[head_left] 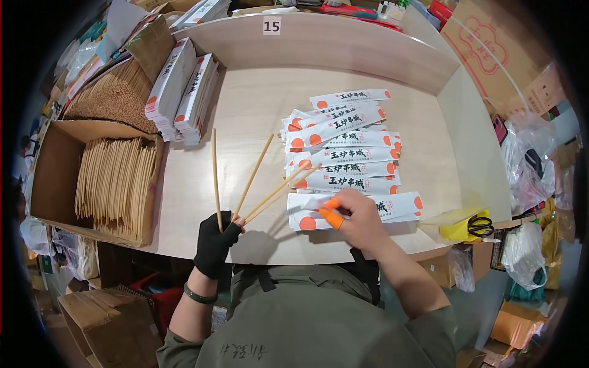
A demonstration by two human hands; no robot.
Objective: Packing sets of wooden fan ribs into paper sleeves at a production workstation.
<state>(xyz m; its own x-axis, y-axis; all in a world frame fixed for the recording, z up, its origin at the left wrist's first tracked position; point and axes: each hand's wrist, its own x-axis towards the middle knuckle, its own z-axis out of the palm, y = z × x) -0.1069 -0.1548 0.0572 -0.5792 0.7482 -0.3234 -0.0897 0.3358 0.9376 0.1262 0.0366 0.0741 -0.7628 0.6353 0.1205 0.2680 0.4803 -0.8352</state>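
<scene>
Left hand [215, 246]: grip closed on lower ends of wooden sticks [253, 177], fanned; free ends point away from body, rightmost ones slanting toward sleeve pile [345, 154] right of grip. Nearest paper sleeve [402, 208] lies right of left grip on worktop [257, 98], long axis crosswise, left end facing that grip. Right hand [362, 224] nearer, over sleeve: grip narrow, orange-capped fingertips [332, 219] at its left part; cannot tell whether paper pinched.
</scene>
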